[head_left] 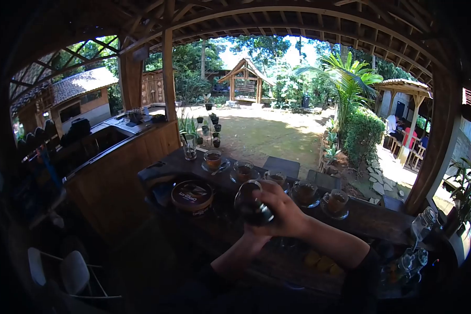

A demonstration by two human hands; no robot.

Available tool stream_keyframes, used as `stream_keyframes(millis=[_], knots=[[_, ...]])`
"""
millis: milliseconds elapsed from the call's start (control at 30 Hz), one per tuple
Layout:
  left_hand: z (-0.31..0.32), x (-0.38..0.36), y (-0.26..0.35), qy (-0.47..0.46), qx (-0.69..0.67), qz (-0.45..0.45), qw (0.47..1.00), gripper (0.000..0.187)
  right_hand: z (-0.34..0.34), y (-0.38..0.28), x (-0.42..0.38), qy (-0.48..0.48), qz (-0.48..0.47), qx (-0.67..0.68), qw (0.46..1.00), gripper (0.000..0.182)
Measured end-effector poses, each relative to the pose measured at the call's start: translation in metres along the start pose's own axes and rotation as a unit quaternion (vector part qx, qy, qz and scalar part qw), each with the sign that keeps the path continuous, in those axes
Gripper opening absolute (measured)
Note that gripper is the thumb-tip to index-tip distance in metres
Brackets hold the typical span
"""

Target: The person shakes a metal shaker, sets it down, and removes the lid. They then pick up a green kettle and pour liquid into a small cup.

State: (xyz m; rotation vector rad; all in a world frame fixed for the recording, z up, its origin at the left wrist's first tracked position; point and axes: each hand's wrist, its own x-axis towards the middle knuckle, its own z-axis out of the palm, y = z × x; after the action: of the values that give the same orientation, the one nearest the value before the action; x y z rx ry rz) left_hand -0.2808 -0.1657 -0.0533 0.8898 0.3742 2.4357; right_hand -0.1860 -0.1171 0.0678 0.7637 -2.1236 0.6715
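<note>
A rounded clear glass vessel (pixel 248 202) with something dark in its lower part is held tilted above the counter. My right hand (pixel 282 209) is closed around its side, the fingers curled over the glass. My left hand (pixel 256 234) is just under the vessel, against the right hand; its fingers are mostly hidden. Behind the hands runs a row of glass cups of brown drink on saucers, among them a cup at the left (pixel 212 159), a cup near the vessel (pixel 243 170) and a cup at the right end (pixel 335 200).
A round brown tub (pixel 192 197) stands on the dark wooden counter (pixel 371 222) left of my hands. Beyond it is a tall glass (pixel 189 149). Glass jars (pixel 413 259) crowd the right end. Yellowish pieces (pixel 322 261) lie below my right forearm. White chairs (pixel 74 271) are at lower left.
</note>
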Motion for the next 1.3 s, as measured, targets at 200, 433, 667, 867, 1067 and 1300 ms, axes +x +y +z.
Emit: stream_keyframes(millis=[200,433,667,867,1067,1300], knots=[[0.058,0.005,0.065,-0.376,-0.295,-0.073,0.875,0.022,0.0,-0.103,0.011,-0.102,-0.429,-0.162,0.883,0.049],[-0.018,0.016,-0.039,-0.004,-0.433,-0.282,0.856,0.02,-0.015,-0.021,-0.007,-0.008,-0.136,-0.085,0.987,0.074],[0.094,0.022,0.015,-0.365,-0.379,-0.111,0.843,0.029,-0.027,-0.105,-0.025,-0.087,-0.401,-0.303,0.86,0.051],[0.058,0.056,-0.101,-0.197,-0.28,-0.201,0.918,0.028,-0.088,-0.012,-0.046,0.09,-0.063,-0.18,0.978,0.093],[0.131,0.05,-0.062,-0.316,-0.376,-0.272,0.827,0.03,-0.085,-0.095,-0.048,-0.042,-0.288,-0.331,0.898,0.066],[0.146,0.038,-0.125,-0.143,-0.269,-0.437,0.846,0.033,-0.125,-0.069,-0.084,0.175,-0.078,-0.375,0.907,0.085]])
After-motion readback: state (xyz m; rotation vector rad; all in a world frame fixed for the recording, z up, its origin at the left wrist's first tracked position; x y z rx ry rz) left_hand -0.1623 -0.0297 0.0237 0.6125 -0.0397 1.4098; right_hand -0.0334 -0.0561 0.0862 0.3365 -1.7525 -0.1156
